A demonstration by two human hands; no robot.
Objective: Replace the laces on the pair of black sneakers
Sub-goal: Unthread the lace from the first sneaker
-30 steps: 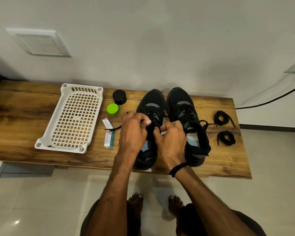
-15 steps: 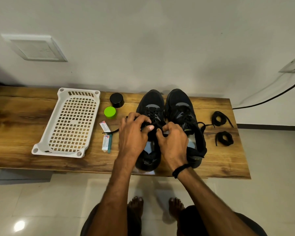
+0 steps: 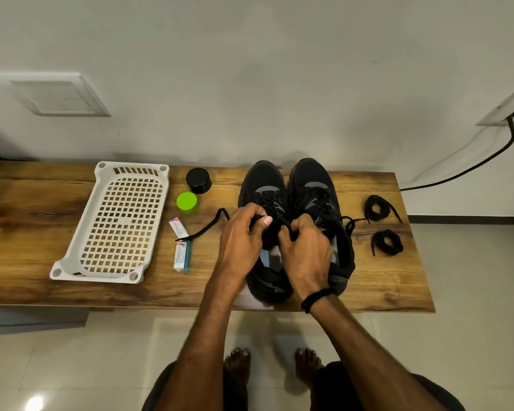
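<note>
Lacing at the bench: a person's left hand and right hand meet over the tongue of a black sneaker on a wooden bench; the fingers of both hands are curled, each pinching a strand of black lace near the shoe's upper eyelets; the left thumb is pressed down on the lace, and the two hands are almost touching. From the grip, one free end of the lace trails out to the left across the wood and ends between two small tubes; the shoe's toe points away beyond the grip, and its heel lies beneath the wrists. Just right of the grip stands the second black sneaker, laced and side by side with the first; farther right lie two coiled black laces, apart from both shoes. Left of the grip and beyond the tubes sit a small green jar and a small black jar; farther left rests a white perforated plastic basket. A black band circles the right wrist; bare feet stand on the tiled floor on the near side of the grip.
</note>
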